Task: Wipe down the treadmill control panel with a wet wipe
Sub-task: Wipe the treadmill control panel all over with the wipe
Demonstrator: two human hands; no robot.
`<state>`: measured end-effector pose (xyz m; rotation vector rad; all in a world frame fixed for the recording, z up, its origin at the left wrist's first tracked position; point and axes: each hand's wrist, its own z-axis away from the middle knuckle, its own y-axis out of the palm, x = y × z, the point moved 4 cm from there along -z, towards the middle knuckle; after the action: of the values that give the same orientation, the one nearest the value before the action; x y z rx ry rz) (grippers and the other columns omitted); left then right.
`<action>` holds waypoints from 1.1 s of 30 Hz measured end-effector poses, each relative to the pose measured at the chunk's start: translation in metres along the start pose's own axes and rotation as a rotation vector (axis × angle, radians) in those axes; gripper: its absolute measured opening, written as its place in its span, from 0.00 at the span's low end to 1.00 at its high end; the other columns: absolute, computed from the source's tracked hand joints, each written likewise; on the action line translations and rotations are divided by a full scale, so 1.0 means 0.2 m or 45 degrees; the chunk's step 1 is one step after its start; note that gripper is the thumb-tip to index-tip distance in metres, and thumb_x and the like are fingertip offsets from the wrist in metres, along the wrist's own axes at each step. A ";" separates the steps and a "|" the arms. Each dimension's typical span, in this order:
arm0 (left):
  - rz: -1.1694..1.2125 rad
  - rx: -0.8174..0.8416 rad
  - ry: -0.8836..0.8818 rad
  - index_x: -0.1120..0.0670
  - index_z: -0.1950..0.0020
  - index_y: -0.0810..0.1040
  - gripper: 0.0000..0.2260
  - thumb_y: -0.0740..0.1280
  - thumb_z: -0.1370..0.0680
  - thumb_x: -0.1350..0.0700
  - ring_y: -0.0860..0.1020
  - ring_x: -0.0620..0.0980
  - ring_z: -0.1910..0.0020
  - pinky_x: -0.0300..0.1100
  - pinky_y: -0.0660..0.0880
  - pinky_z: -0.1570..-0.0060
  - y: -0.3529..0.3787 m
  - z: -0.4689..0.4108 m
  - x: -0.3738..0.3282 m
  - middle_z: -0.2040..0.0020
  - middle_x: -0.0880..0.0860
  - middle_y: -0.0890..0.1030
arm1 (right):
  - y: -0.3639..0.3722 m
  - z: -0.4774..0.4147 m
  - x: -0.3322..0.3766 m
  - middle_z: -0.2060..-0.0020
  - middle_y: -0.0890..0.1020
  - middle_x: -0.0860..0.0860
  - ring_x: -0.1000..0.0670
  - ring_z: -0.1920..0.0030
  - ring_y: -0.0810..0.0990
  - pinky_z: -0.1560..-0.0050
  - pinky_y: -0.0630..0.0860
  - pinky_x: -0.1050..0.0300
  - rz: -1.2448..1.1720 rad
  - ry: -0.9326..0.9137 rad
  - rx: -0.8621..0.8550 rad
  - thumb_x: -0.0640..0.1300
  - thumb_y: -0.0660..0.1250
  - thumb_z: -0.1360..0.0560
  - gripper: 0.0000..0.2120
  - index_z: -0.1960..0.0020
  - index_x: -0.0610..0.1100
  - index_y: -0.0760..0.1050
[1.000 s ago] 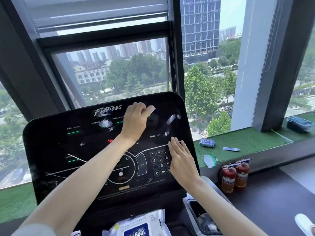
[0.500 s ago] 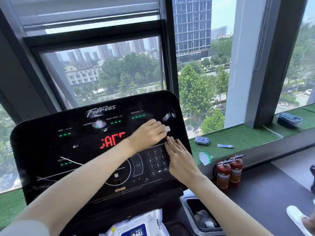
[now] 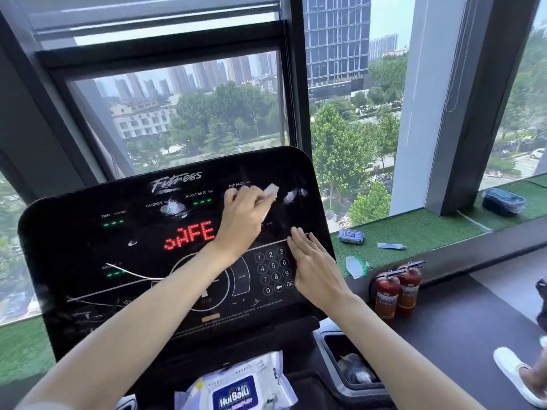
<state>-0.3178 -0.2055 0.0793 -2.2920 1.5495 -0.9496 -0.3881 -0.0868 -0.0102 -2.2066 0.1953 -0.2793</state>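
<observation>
The black treadmill control panel (image 3: 97,261) fills the middle of the view, with red letters lit at its centre and a number keypad at the lower right. My left hand (image 3: 244,220) holds a white wet wipe (image 3: 270,192) against the panel's upper right area, near the DISTANCE label. Only a corner and an edge of the wipe show beyond my fingers. My right hand (image 3: 315,269) lies flat, fingers straight, on the panel's right edge beside the keypad. Wet smears glisten on the upper panel.
A wet wipe pack (image 3: 236,390) lies on the console below the panel. A cup holder (image 3: 352,368) sits to its right. Two small red fire extinguishers (image 3: 398,291) stand by the green turf sill (image 3: 414,229), which holds small packets. A white shoe (image 3: 515,374) shows bottom right.
My left hand swept the wipe down toward the keypad, then back up to the panel's upper right. My right hand stayed on the right edge. The red display lit up.
</observation>
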 end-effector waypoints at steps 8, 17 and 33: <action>0.076 -0.054 -0.104 0.59 0.46 0.79 0.12 0.72 0.28 0.68 0.69 0.51 0.63 0.43 0.67 0.61 -0.03 0.05 0.06 0.63 0.54 0.74 | 0.00 0.00 0.00 0.33 0.69 0.37 0.42 0.31 0.67 0.30 0.57 0.47 -0.022 -0.002 -0.010 0.29 0.63 0.37 0.30 0.34 0.31 0.68; 0.113 0.045 -0.350 0.60 0.47 0.76 0.09 0.60 0.18 0.56 0.70 0.50 0.59 0.45 0.72 0.60 -0.08 0.08 0.14 0.58 0.56 0.74 | -0.01 0.00 0.01 0.36 0.72 0.36 0.41 0.34 0.71 0.33 0.64 0.45 0.010 0.004 -0.013 0.28 0.66 0.39 0.30 0.37 0.30 0.71; 0.014 -0.010 -0.346 0.60 0.52 0.79 0.04 0.65 0.22 0.64 0.72 0.52 0.63 0.49 0.71 0.57 -0.09 0.27 -0.02 0.62 0.53 0.76 | 0.03 0.03 0.13 0.34 0.65 0.29 0.33 0.31 0.63 0.32 0.62 0.38 0.221 0.113 0.043 0.33 0.68 0.40 0.35 0.34 0.25 0.64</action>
<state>-0.2721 -0.2035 0.0464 -2.3013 1.4507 -0.5993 -0.3617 -0.0912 -0.0148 -2.1293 0.4257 -0.2821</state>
